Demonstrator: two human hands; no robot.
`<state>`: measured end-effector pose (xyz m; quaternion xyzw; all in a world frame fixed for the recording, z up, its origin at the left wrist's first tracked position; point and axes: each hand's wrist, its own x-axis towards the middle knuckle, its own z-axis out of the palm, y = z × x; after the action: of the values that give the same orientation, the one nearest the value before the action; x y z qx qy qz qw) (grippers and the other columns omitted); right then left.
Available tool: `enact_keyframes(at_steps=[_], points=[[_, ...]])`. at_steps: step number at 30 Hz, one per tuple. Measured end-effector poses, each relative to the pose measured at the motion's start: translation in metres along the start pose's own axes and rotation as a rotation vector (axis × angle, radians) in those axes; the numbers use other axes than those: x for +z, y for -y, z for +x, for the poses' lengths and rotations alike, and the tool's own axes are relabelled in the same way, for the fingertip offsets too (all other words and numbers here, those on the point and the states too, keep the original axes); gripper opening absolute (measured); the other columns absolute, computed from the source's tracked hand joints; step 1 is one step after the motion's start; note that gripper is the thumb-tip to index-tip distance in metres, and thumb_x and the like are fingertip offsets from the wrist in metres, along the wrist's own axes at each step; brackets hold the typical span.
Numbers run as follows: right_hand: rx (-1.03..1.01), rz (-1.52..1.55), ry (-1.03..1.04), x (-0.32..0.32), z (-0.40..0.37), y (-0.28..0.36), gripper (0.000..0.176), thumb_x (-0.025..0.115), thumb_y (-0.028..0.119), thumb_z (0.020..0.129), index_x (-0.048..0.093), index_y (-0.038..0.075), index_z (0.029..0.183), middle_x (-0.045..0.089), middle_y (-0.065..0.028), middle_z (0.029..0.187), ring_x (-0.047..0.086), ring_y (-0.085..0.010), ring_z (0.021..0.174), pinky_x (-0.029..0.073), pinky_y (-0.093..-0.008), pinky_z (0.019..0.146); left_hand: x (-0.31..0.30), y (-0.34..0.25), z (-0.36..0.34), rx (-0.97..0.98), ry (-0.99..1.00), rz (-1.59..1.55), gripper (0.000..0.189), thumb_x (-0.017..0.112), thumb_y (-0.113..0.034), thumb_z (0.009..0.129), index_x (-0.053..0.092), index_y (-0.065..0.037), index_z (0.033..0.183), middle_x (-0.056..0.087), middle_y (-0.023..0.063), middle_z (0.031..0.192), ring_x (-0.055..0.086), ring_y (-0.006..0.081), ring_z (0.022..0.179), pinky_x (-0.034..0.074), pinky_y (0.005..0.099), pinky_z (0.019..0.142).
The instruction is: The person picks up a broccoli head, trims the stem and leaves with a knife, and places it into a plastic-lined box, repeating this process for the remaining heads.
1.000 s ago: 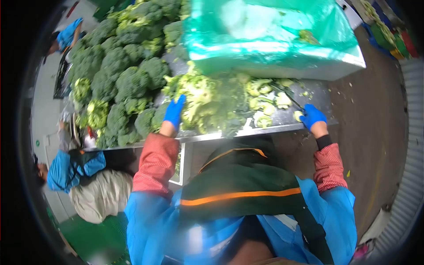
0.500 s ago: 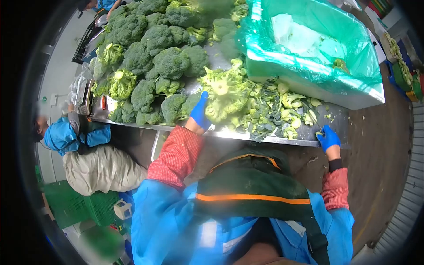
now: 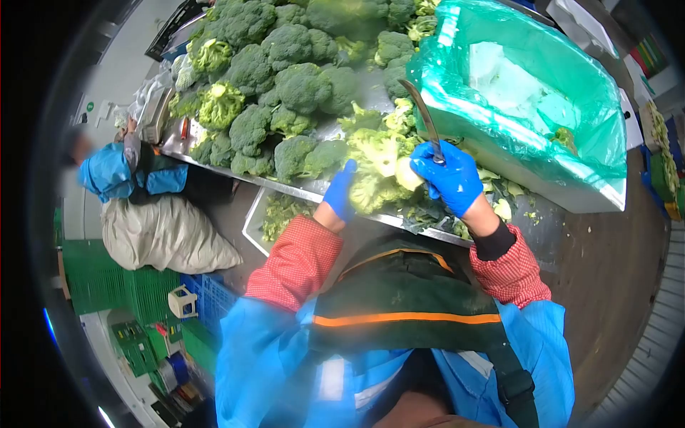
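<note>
In a blue glove, my left hand [image 3: 340,192] closes on the near left side of a pale green broccoli head [image 3: 372,158], its cut side turned up over the table's front edge. My right hand [image 3: 454,180], gloved in blue too, grips a knife [image 3: 424,108] whose curved blade points up and away. The fingers of this hand are at the right side of the held head, by a pale round stem piece [image 3: 407,175]. Glove and stem partly hide the contact. Leaf and stem trimmings [image 3: 421,212] lie beneath my right hand.
Whole broccoli heads [image 3: 303,87] are heaped on the metal table [image 3: 289,188]. A white box lined with green plastic [image 3: 524,135] stands at the right. Under the table edge, a white bin [image 3: 255,227] holds green pieces. Another person [image 3: 132,171] is at the left.
My right hand has come in from the table's right edge to the broccoli head, bringing the knife with its blade upward. My left hand keeps its hold. The view has shifted slightly.
</note>
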<state>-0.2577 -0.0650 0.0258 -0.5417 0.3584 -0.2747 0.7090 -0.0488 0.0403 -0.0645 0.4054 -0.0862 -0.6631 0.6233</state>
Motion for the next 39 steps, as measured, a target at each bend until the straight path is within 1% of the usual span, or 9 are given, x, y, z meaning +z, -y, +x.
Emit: enact_keyframes(at_steps=[2, 6, 13, 18, 21, 26, 32, 35, 39], points=[[-0.006, -0.037, 0.052, 0.004, 0.010, -0.002, 0.018, 0.070, 0.017, 0.084, 0.062, 0.005, 0.094, 0.061, 0.0006, 0.084, 0.056, -0.0067, 0.074, 0.048, -0.0247, 0.066, 0.009, 0.007, -0.006, 0.043, -0.036, 0.005, 0.044, 0.051, -0.033, 0.097, 0.050, 0.000, 0.125, 0.063, 0.0109, 0.113, 0.063, 0.0187, 0.097, 0.052, 0.0307, 0.085], [-0.121, -0.270, 0.016, 0.015, 0.018, -0.017, 0.027, 0.071, 0.024, 0.082, 0.059, 0.006, 0.097, 0.061, -0.0034, 0.081, 0.059, -0.0114, 0.070, 0.049, -0.0282, 0.065, 0.022, 0.016, -0.015, 0.031, -0.182, -0.030, 0.034, 0.051, -0.035, 0.097, 0.055, -0.006, 0.114, 0.063, 0.0034, 0.083, 0.056, 0.0105, 0.059, 0.045, 0.0228, 0.052], [-0.211, -0.459, -0.061, 0.010, 0.011, -0.028, 0.037, 0.072, 0.027, 0.081, 0.054, 0.010, 0.109, 0.060, -0.0041, 0.079, 0.058, -0.0146, 0.066, 0.049, -0.0302, 0.064, 0.039, 0.021, -0.028, 0.102, -0.185, -0.039, 0.033, 0.051, -0.035, 0.097, 0.055, -0.007, 0.114, 0.063, 0.0035, 0.087, 0.060, 0.0120, 0.067, 0.050, 0.0245, 0.058], [-0.236, -0.413, -0.113, 0.002, 0.002, -0.015, 0.034, 0.071, 0.017, 0.081, 0.057, 0.010, 0.111, 0.049, 0.0020, 0.073, 0.044, -0.0069, 0.063, 0.039, -0.0244, 0.057, 0.051, 0.021, -0.023, 0.065, -0.302, -0.105, 0.032, 0.049, -0.034, 0.098, 0.055, -0.007, 0.114, 0.063, 0.0037, 0.088, 0.061, 0.0135, 0.071, 0.053, 0.0283, 0.066], [-0.115, -0.313, -0.072, -0.002, -0.004, -0.009, 0.028, 0.068, 0.014, 0.084, 0.059, 0.009, 0.110, 0.045, 0.0058, 0.069, 0.041, -0.0025, 0.060, 0.036, -0.0198, 0.052, 0.022, 0.034, -0.017, 0.051, -0.145, -0.118, 0.049, 0.055, -0.031, 0.095, 0.044, -0.002, 0.133, 0.058, 0.0109, 0.122, 0.060, 0.0206, 0.107, 0.050, 0.0352, 0.092], [-0.069, -0.197, -0.020, -0.008, 0.000, -0.024, 0.025, 0.067, 0.016, 0.086, 0.060, 0.010, 0.109, 0.050, 0.0046, 0.071, 0.047, -0.0026, 0.058, 0.038, -0.0186, 0.048, 0.030, 0.037, -0.019, 0.043, -0.117, -0.129, 0.049, 0.056, -0.032, 0.095, 0.045, -0.003, 0.132, 0.060, 0.0100, 0.119, 0.061, 0.0203, 0.105, 0.050, 0.0341, 0.091], [-0.479, -0.545, 0.024, 0.005, -0.005, -0.025, 0.030, 0.071, 0.016, 0.082, 0.061, 0.008, 0.108, 0.056, -0.0027, 0.084, 0.054, -0.0126, 0.068, 0.047, -0.0269, 0.062, 0.019, 0.047, -0.010, 0.068, -0.256, 0.069, 0.055, 0.057, -0.034, 0.094, 0.040, 0.000, 0.134, 0.054, 0.0116, 0.127, 0.055, 0.0202, 0.112, 0.046, 0.0335, 0.094], [-0.427, -0.650, 0.021, 0.003, -0.005, -0.009, 0.034, 0.070, 0.020, 0.079, 0.060, 0.005, 0.108, 0.057, -0.0107, 0.088, 0.058, -0.0198, 0.075, 0.047, -0.0309, 0.068, 0.014, 0.056, -0.007, 0.120, -0.294, 0.098, 0.042, 0.053, -0.031, 0.096, 0.047, -0.004, 0.128, 0.059, 0.0085, 0.114, 0.060, 0.0181, 0.099, 0.051, 0.0319, 0.084], [-0.320, -0.724, 0.021, -0.004, 0.000, -0.013, 0.030, 0.070, 0.019, 0.081, 0.062, 0.007, 0.107, 0.060, -0.0030, 0.091, 0.054, -0.0144, 0.073, 0.047, -0.0304, 0.067, 0.017, 0.057, -0.009, 0.153, -0.294, 0.072, 0.036, 0.050, -0.030, 0.097, 0.050, -0.006, 0.125, 0.063, 0.0081, 0.111, 0.063, 0.0179, 0.096, 0.053, 0.0315, 0.081]])
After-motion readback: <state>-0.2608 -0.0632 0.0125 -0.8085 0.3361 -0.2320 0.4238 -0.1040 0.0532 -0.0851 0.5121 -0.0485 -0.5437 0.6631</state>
